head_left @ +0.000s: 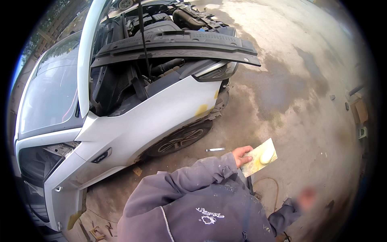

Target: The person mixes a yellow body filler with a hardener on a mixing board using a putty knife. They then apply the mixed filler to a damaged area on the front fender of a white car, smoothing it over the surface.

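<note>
My left hand point(241, 156) is closed on the near edge of a flat, pale yellow mixing board point(252, 164), thumb on top. On the board sits a smooth cream-coloured blob of what looks like body filler point(267, 157). Off to the lower right, my right hand point(306, 198) is stretched away from my body. It is blurred, so its fingers and anything in them cannot be made out. Beyond my left arm stands a white car, its front fender point(161, 107) marked by a yellow patch point(201, 109) near the headlight end.
The hood is raised, and a long black plastic panel point(177, 44) lies across the engine bay, jutting past the fender. Below is the front wheel point(179, 141). A thin white strip point(215, 149) lies on the concrete. A hose point(277, 187) curves behind the board; a cardboard box point(360, 111) stands far right.
</note>
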### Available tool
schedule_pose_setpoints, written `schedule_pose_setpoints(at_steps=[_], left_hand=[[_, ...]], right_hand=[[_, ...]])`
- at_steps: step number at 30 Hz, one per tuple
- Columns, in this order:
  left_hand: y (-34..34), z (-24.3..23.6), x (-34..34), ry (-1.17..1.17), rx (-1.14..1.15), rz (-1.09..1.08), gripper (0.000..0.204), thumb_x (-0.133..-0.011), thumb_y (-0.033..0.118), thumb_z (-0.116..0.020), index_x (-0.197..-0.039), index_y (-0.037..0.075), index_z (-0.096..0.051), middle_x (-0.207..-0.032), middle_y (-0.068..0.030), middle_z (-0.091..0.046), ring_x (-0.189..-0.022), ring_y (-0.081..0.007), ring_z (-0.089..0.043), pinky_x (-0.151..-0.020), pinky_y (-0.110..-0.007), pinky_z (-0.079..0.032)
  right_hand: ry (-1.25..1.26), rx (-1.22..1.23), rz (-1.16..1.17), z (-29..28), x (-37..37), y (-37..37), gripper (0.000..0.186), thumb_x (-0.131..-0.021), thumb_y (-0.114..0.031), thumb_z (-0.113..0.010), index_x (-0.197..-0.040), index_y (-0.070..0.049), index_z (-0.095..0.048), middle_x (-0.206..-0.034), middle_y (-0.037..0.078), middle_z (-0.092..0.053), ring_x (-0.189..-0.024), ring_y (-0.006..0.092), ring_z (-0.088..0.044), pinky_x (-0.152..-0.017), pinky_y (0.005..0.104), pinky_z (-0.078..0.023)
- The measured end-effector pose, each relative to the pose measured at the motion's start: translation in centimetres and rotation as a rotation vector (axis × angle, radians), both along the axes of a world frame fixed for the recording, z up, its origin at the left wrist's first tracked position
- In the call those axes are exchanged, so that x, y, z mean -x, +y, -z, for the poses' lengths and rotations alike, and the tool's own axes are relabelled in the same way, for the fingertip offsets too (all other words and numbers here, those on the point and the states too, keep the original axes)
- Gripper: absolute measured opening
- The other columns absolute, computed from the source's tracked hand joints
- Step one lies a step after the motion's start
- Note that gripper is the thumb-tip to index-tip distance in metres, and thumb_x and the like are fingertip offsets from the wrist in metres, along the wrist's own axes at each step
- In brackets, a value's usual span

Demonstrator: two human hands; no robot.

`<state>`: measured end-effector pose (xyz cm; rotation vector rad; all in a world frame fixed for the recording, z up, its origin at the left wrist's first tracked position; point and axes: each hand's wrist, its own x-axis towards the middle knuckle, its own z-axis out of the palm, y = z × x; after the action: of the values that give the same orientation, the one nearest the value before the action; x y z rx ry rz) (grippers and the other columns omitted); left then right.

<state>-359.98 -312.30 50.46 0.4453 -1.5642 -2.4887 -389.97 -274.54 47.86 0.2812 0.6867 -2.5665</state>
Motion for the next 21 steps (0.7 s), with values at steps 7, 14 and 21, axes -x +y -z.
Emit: schedule_pose_setpoints(at_steps=[7,14,21], left_hand=[[-6.9,3.4,23.7,-0.003,-0.042,0.052,0.025,-0.097,0.013,-0.052,-0.119,0.001,-0.051,-0.103,-0.0018,-0.062,-0.095,-0.0080,-0.056,-0.085,-0.026,-0.044],[-14.7,0.6,41.4,-0.088,-0.224,-0.141,0.027,-0.097,0.011,-0.051,-0.121,-0.001,-0.051,-0.104,-0.0030,-0.063,-0.093,-0.0077,-0.058,-0.084,-0.025,-0.046],[-28.2,1.4,55.1,0.016,-0.113,-0.417,0.028,-0.096,0.011,-0.052,-0.121,-0.002,-0.051,-0.107,-0.0046,-0.062,-0.099,-0.0092,-0.055,-0.089,-0.026,-0.044]], right_hand=[[-0.084,-0.033,0.181,5.7,19.3,-4.1,0.012,-0.092,-0.009,-0.058,-0.096,0.001,-0.058,-0.093,0.011,-0.061,-0.092,0.0215,-0.058,-0.079,0.0295,-0.052],[-0.004,-0.075,-0.130,3.7,46.8,-25.8,0.012,-0.094,-0.011,-0.056,-0.095,0.001,-0.059,-0.090,0.008,-0.061,-0.089,0.0203,-0.056,-0.075,0.0291,-0.049],[-0.030,0.212,-0.614,-4.8,61.1,-57.4,0.016,-0.096,-0.011,-0.053,-0.101,0.004,-0.056,-0.095,0.008,-0.056,-0.087,0.0191,-0.051,-0.074,0.0286,-0.048]])
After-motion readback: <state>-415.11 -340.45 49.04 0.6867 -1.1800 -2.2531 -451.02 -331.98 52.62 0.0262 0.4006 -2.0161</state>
